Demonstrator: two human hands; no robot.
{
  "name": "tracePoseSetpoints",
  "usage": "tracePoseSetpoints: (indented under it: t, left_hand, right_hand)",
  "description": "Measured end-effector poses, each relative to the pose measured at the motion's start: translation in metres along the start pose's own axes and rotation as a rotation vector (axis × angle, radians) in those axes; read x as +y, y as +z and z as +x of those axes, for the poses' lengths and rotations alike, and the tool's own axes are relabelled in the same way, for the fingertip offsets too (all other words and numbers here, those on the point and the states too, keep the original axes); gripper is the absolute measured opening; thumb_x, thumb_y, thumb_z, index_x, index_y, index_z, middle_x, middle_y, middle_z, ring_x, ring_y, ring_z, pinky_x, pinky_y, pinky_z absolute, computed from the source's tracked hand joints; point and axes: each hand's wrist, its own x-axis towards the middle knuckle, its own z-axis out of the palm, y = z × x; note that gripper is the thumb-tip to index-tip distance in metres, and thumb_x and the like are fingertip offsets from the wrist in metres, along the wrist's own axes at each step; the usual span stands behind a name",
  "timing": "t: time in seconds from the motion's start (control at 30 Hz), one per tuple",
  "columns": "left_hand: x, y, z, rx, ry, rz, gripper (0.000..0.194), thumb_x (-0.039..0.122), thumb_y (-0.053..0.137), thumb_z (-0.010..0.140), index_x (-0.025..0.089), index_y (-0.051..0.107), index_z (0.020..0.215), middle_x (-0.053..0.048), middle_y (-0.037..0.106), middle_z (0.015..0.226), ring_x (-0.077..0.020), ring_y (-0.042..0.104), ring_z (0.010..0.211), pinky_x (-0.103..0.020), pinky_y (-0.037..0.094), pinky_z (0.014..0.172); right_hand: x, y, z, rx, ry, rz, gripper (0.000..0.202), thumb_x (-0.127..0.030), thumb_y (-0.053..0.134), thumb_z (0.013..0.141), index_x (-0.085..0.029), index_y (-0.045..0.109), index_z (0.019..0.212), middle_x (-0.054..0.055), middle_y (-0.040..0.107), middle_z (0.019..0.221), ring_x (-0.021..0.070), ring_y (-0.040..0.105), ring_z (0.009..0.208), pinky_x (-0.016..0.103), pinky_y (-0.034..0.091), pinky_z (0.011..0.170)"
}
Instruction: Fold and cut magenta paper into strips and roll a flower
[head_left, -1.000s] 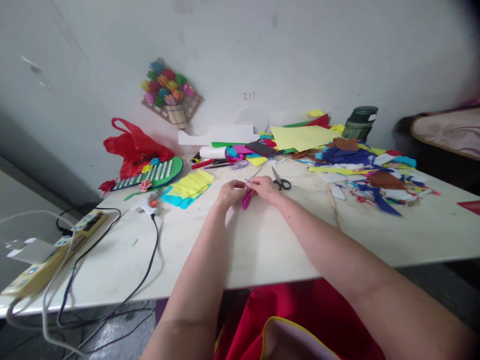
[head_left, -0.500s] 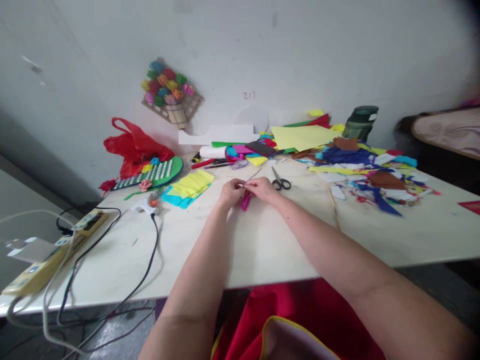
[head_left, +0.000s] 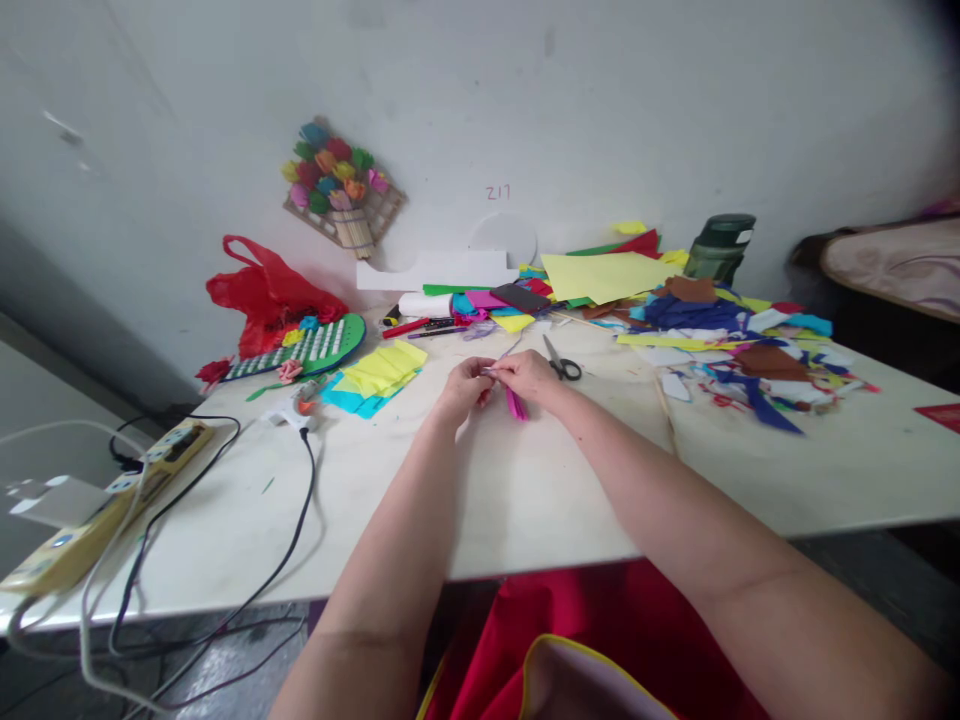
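Both hands meet over the middle of the white table (head_left: 540, 490). My left hand (head_left: 469, 388) is closed, its fingertips pinching a thin pale purple strand (head_left: 512, 347) that runs up and to the right. My right hand (head_left: 525, 375) pinches the same strand beside it, fingertips almost touching the left ones. A magenta piece with a fringed end (head_left: 517, 405) hangs below the fingers; its upper part is hidden. Black-handled scissors (head_left: 564, 368) lie just right of my right hand.
Yellow sheets (head_left: 386, 367) on blue ones and a glue gun (head_left: 296, 408) with its cord lie left. Coloured scraps (head_left: 772, 360), a stick (head_left: 666, 410) and a green bottle (head_left: 720, 248) are right. A power strip (head_left: 112, 510) sits at the left edge.
The magenta piece has swung to the right and its fringed end shows more below my right hand. Both hands stay in nearly the same place.
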Motion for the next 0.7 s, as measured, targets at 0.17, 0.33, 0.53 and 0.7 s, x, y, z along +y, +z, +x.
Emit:
tracePoseSetpoints:
  t: [0.17,0.33,0.53,0.7]
  left_hand:
    - [0.0,0.0,0.002,0.02,-0.092,-0.063,0.025,0.009,0.052,0.058,0.013,0.053,0.083,0.002,0.053,0.049,-0.0081,0.043,0.035,-0.02,0.029,0.035]
    - [-0.001,-0.002,0.004,0.0,-0.145,-0.087,0.02,0.013,0.051,0.06,0.015,0.052,0.08,0.005,0.045,0.043,-0.007,0.037,0.031,-0.019,0.019,0.033]
    - [0.0,-0.002,0.002,-0.043,-0.183,-0.078,0.017,0.015,0.056,0.062,0.017,0.048,0.077,0.009,0.033,0.042,-0.0027,0.027,0.03,-0.017,0.01,0.035]
    - [0.001,-0.002,0.0,-0.061,-0.181,-0.044,0.019,0.019,0.061,0.065,0.017,0.047,0.078,0.01,0.034,0.043,-0.0018,0.025,0.03,-0.017,0.009,0.036]
  right_hand:
    - [-0.002,0.001,0.0,-0.032,0.016,-0.014,0.022,-0.024,0.052,0.079,-0.024,0.074,0.081,0.001,0.071,0.075,0.0133,0.059,0.067,0.022,0.035,0.057]
    - [0.005,0.005,0.001,-0.06,0.005,0.094,0.023,-0.028,0.053,0.079,-0.019,0.072,0.07,0.0,0.064,0.059,0.0117,0.052,0.057,0.022,0.032,0.053]
    - [0.011,0.009,0.004,-0.052,0.035,0.257,0.027,-0.029,0.052,0.078,-0.015,0.064,0.058,-0.001,0.054,0.049,0.0105,0.047,0.052,0.022,0.034,0.053]
    - [0.014,0.013,0.006,-0.059,0.067,0.342,0.02,-0.025,0.054,0.076,-0.015,0.064,0.062,-0.002,0.054,0.051,0.0106,0.048,0.051,0.022,0.037,0.052]
